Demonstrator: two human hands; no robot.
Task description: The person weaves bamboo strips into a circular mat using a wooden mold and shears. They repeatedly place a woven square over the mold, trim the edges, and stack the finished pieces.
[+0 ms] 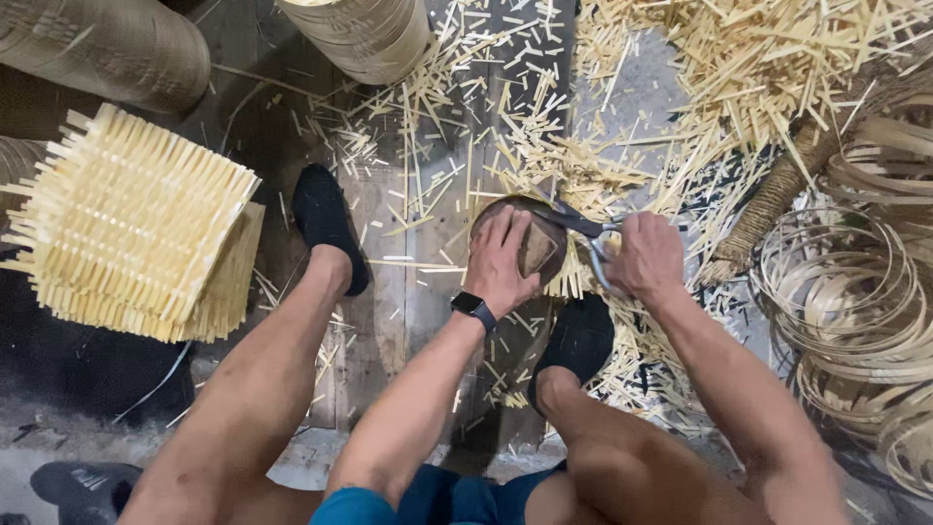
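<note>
Head view, looking down past two bare knees. Left hand, black watch on the wrist, lies flat with fingers spread on a round dark wooden block; palm pressing, nothing gripped. Right hand is wrapped tight around the handles of one pair of shears, blades pointing across the block's top edge. Block is brown, worn, roughly disc-shaped, with short pale strips sticking out beneath its right side. It sits just above the right foot, between both hands. Two black shoes, one either side of the block. Left of the block: one stack of woven pale mats with fringed edges. Right of the block: a pile of thin coiled hoops, too tangled to count. Beyond the block: cut splinters all over the plank floor, uncountable, and two big rolls at the far edge.
</note>
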